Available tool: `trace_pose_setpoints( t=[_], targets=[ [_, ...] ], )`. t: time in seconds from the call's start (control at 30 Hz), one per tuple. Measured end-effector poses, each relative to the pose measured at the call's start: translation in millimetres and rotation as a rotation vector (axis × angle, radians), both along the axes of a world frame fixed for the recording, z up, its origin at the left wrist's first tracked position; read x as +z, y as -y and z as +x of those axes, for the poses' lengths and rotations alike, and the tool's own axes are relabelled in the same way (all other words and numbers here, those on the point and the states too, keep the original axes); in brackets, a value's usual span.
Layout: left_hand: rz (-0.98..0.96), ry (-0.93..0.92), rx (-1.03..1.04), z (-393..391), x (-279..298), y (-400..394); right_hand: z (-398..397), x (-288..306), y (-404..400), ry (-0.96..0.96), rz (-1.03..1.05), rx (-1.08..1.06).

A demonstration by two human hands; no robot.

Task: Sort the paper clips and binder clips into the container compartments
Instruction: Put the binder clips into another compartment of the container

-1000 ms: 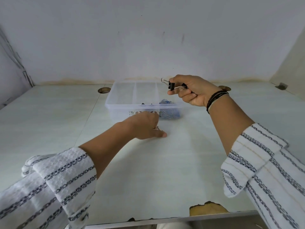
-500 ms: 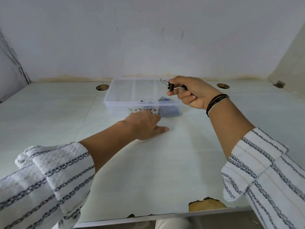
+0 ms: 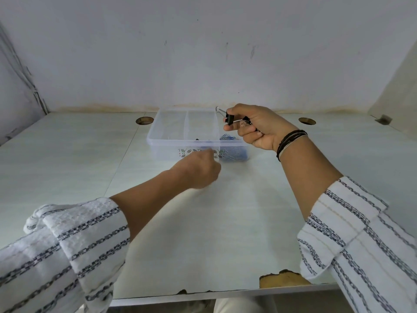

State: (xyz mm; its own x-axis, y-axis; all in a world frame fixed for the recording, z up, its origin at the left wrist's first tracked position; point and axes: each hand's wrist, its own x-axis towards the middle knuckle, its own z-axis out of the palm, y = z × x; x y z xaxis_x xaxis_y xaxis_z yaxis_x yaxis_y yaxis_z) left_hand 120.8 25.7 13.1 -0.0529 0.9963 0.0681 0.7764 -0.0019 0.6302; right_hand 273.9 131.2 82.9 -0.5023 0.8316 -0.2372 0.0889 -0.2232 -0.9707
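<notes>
A clear plastic container with three compartments stands at the back of the white table. Blue paper clips lie in its right compartment. A few dark binder clips show in the middle one, and the left one looks bare. My right hand hovers over the container's right end, pinching a black binder clip with silver handles; another dark clip seems tucked in its fingers. My left hand is curled into a blurred fist just in front of the container's front wall, with nothing visible in it.
Two round cable holes sit in the tabletop on either side of the container. A white wall rises right behind it. The table's near edge has a chipped brown patch. A small dark object lies at the far right.
My left hand has lifted off the table, curled from flat into a fist, and moved toward the container's front wall. My right hand keeps the binder clip in about the same place.
</notes>
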Motion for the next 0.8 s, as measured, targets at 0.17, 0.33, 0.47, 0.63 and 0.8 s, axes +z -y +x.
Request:
trace_pose_setpoints(
  t=[0.17, 0.33, 0.47, 0.63, 0.8],
  targets=[
    [-0.073, 0.527, 0.249, -15.2, 55.2, -20.2, -24.4, 7.8, -10.2, 0.015, -0.109, 0.047],
    [-0.003, 0.55, 0.355, -23.6, 89.5, -56.8, -64.3, 11.4, -22.5, -0.043, -0.107, -0.117],
    [-0.145, 0.553, 0.37, -20.6, 85.1, -71.3, -87.9, 7.1, -20.6, 0.089, 0.039, -0.17],
    [-0.147, 0.536, 0.382, -39.0, 79.8, -70.7, -83.1, 5.9, -19.9, 0.239, 0.195, -0.108],
    [0.123, 0.114, 0.433, -79.0, 68.2, -55.0, -35.2, 1.0, -19.9, 0.627, 0.723, -0.313]
  ],
)
